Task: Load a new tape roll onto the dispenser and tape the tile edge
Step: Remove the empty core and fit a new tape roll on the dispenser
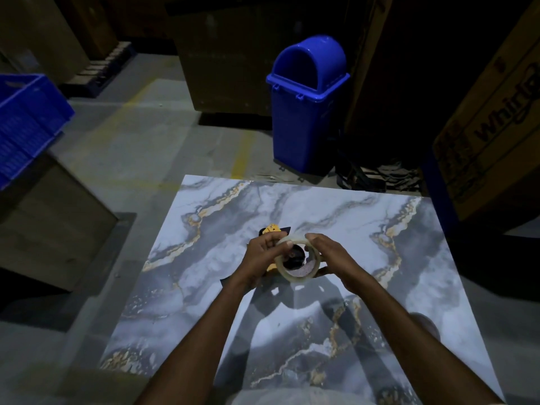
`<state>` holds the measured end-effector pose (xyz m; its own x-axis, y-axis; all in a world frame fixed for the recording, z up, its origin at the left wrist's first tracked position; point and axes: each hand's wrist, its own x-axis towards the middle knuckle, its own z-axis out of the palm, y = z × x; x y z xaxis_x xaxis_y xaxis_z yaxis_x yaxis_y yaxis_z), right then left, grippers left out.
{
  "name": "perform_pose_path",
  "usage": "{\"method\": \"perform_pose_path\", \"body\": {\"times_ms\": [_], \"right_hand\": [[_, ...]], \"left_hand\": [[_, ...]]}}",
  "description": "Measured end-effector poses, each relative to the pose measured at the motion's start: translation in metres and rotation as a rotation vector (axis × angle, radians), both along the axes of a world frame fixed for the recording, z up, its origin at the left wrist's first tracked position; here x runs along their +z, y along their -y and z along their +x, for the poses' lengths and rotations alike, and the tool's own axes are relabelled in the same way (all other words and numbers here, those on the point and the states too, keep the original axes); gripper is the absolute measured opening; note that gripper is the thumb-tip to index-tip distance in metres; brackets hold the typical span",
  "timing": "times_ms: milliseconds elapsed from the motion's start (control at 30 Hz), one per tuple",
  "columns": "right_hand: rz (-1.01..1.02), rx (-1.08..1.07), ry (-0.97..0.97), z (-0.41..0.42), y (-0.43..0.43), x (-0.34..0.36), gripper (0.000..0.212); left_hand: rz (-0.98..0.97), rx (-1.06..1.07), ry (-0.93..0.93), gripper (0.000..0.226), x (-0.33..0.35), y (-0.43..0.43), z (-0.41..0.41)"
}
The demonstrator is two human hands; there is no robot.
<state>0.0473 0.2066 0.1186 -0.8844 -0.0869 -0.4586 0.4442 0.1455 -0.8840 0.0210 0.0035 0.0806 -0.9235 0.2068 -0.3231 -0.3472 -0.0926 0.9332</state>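
A large marble-patterned tile [365,229] lies flat on the floor in front of me. Over its middle I hold a clear tape roll [304,274] with both hands. My left hand [261,263] grips the roll's left side, thumb on its top rim. My right hand [331,258] grips the right side, fingers curled over the rim. Just beneath and behind the roll is the yellow and black tape dispenser [274,230], mostly hidden by my left hand; its black hub shows through the roll's hole. Whether my left hand also holds the dispenser I cannot tell.
A blue swing-lid bin [306,112] stands beyond the tile's far edge. A blue crate [26,118] rests on a cardboard box [49,229] at the left. A large printed carton [493,127] leans at the right. Grey concrete floor with yellow lines lies left of the tile.
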Motion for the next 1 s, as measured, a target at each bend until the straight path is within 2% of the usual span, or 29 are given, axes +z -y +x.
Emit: {"method": "perform_pose_path", "body": {"times_ms": [100, 200, 333, 500, 600, 700, 833, 1000], "right_hand": [[0.041, 0.036, -0.019, -0.001, 0.001, -0.007, 0.025], [0.005, -0.006, 0.057, -0.002, 0.005, -0.011, 0.028], [-0.222, -0.255, 0.175, 0.004, 0.019, -0.019, 0.028], [-0.514, -0.657, 0.246, 0.011, 0.05, -0.036, 0.022], [-0.573, -0.72, 0.203, 0.014, 0.063, -0.043, 0.028], [-0.528, -0.692, 0.158, 0.024, 0.072, -0.046, 0.032], [-0.336, -0.577, 0.114, 0.033, 0.075, -0.052, 0.038], [0.126, -0.379, -0.07, 0.044, 0.048, -0.048, 0.085]], "left_hand": [[0.015, 0.06, 0.186, 0.029, 0.004, 0.002, -0.008], [0.013, 0.013, 0.292, 0.04, 0.006, 0.006, -0.019], [0.104, -0.026, 0.361, 0.059, 0.004, 0.009, -0.028], [0.2, -0.022, 0.29, 0.061, -0.01, 0.003, -0.009], [0.222, 0.013, 0.203, 0.05, -0.02, -0.004, 0.006], [0.195, 0.051, 0.161, 0.046, -0.025, -0.003, 0.012], [0.188, 0.079, 0.232, 0.029, -0.019, 0.008, 0.008], [0.15, -0.011, 0.266, 0.026, -0.013, 0.023, 0.002]]}}
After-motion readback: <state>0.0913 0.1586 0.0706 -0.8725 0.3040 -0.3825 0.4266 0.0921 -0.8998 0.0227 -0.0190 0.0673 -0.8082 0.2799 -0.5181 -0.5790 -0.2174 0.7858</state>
